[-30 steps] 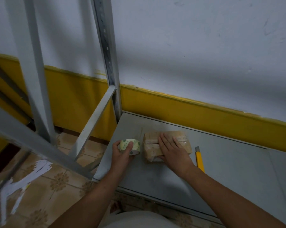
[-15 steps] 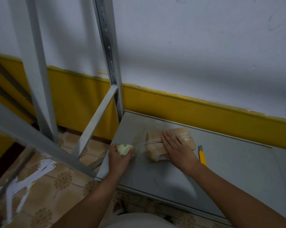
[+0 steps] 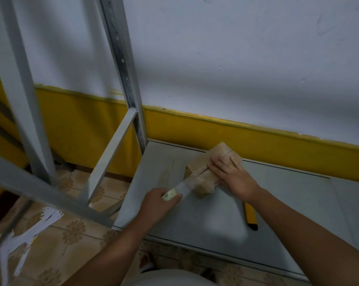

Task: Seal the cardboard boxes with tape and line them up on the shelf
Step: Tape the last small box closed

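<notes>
Curled fingers of the left hand [image 3: 155,205] clamp the small roll of clear tape [image 3: 170,196] with its green-printed core. A strip of tape [image 3: 183,187] runs taut from the roll to the near end of the small brown cardboard box [image 3: 203,181]. The right hand [image 3: 233,175] lies flat on the box top, fingers straight, pressing it onto the grey metal shelf board [image 3: 195,219] towards the left rear corner. The box looks light and likely to skid or tip under the pull, so pinning it from above suits it; its thin walls could dent. A yellow utility knife [image 3: 250,217] lies just beside the right wrist.
</notes>
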Motion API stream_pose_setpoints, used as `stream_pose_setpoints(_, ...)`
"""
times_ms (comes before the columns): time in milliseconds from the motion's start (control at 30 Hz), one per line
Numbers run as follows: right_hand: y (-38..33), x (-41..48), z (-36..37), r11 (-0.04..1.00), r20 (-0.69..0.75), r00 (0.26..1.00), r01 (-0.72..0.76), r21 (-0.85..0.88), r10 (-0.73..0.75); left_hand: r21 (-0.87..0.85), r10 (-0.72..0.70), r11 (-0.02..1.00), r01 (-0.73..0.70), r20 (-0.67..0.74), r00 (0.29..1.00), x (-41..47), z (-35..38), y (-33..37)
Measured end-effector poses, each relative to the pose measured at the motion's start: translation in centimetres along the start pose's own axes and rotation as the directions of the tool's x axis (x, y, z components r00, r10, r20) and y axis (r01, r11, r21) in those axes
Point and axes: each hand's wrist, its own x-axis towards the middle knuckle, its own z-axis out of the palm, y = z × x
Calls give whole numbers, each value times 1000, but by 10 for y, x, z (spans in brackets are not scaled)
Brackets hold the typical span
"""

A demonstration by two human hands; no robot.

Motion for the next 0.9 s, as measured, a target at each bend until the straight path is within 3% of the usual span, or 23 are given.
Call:
stream_pose_setpoints(233,7,-6,-1,999,20,999,-36,38,35,-190,-120,969,160,206,971,3,19,21)
stream_pose_setpoints(300,7,-5,-2,998,17,999,-39,40,38,-188,-82,974,129,239,968,6,17,26)
stream_pose_setpoints(433,7,-5,1,997,28,998,-55,45,54,-146,107,987,-73,241,965,17,14,31)
stream_pose_setpoints(600,4,-6,3,993,13,996,-89,71,89,-200,181,974,-108,394,901,28,7,50)
stream_pose_setpoints(733,-7,-15,2,970,-65,977,-194,146,205,-250,175,965,-73,412,894,31,9,53)
stream_pose_setpoints(833,-12,-44,10,842,-132,872,-400,362,471,-297,167,954,-45,401,901,31,17,51)
stream_pose_setpoints(900,-14,-70,22,615,-101,670,-596,516,735,-329,157,944,-19,400,903,30,21,50)
